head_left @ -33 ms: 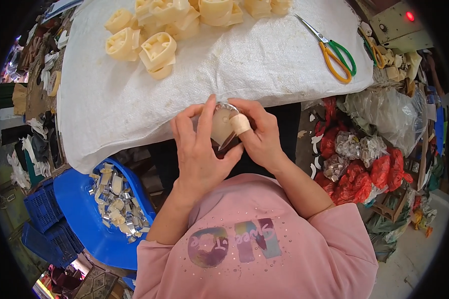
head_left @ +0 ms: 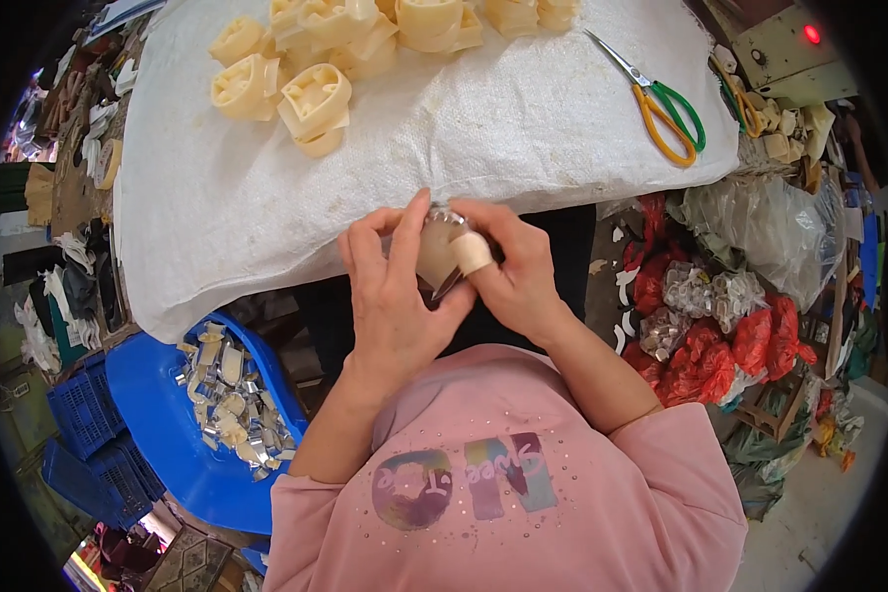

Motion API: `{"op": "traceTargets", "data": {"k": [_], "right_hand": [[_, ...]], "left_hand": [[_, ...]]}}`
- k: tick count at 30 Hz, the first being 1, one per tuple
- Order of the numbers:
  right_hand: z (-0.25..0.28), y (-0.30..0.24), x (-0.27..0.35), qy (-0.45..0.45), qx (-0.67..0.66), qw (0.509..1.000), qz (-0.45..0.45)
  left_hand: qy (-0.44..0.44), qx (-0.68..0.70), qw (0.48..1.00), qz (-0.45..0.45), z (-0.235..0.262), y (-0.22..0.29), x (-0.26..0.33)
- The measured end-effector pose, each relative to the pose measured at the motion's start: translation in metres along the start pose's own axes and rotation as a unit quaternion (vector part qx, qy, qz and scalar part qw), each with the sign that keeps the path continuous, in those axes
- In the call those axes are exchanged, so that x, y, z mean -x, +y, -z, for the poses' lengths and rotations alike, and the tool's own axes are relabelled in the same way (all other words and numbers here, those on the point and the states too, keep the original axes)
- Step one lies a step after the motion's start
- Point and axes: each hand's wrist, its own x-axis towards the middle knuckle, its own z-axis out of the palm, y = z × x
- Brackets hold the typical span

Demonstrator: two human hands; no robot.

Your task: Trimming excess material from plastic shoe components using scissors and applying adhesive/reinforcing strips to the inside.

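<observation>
Before me, a person's left hand [head_left: 385, 286] and right hand [head_left: 513, 266] curl their fingers around one beige, silver-edged piece [head_left: 436, 252] just off the near edge of one white-covered table [head_left: 207, 197], bearing one pair of green-and-orange scissors [head_left: 643, 79].

- Just before the middle of the tabletop's [head_left: 523, 118] near edge, a workpiece [head_left: 436, 247] sits between the left hand [head_left: 390, 281] and right hand [head_left: 518, 261].
- Moulded pieces [head_left: 315, 104] cluster along the far edge, from left of centre past the middle.
- Toward the right edge lie scissors [head_left: 646, 85], blades to the far edge, handles to the near right corner; a second pair [head_left: 752, 116] rests just beyond that edge.
- Below the near left corner, a basin [head_left: 158, 434] holds scraps [head_left: 229, 395], crates [head_left: 87, 409] at its left.
- Below the near right corner sit plastic bags [head_left: 701, 360], sheeting [head_left: 760, 237] behind them.
</observation>
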Motion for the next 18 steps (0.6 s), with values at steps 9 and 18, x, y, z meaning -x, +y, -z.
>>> {"op": "traceTargets", "data": {"k": [9, 18], "right_hand": [[0.017, -0.012, -0.010, -0.026, -0.037, 0.999, 0.028], [0.008, -0.011, 0.002, -0.084, -0.179, 0.980, 0.008]], "left_hand": [[-0.023, 0.679, 0.685, 0.264, 0.026, -0.017, -0.001], [-0.050, 0.702, 0.667, 0.246, 0.025, -0.031, 0.008]]}}
